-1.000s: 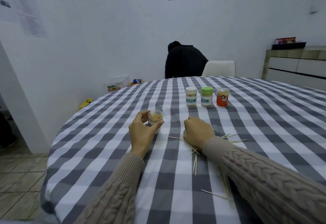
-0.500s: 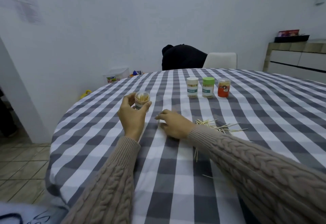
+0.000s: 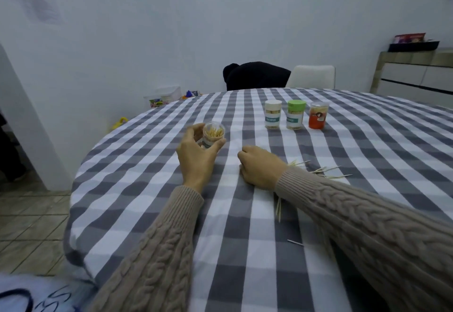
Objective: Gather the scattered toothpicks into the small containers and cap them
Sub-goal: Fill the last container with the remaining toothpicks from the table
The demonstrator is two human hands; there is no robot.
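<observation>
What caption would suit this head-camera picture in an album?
Left hand holds an uncapped toothpick jar while the right hand rests curled beside scattered toothpicks.

Left hand (image 3: 196,159): raised off the table (image 3: 147,189), fingers and thumb curled. Right hand (image 3: 261,168): knuckles up, fingers curled under, resting on the table; contents hidden.

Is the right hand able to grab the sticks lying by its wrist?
Probably yes. The right hand rests curled on the tablecloth, and the loose toothpicks lie just beyond its wrist with nothing on top of them. It would only need to turn back toward them.
</observation>
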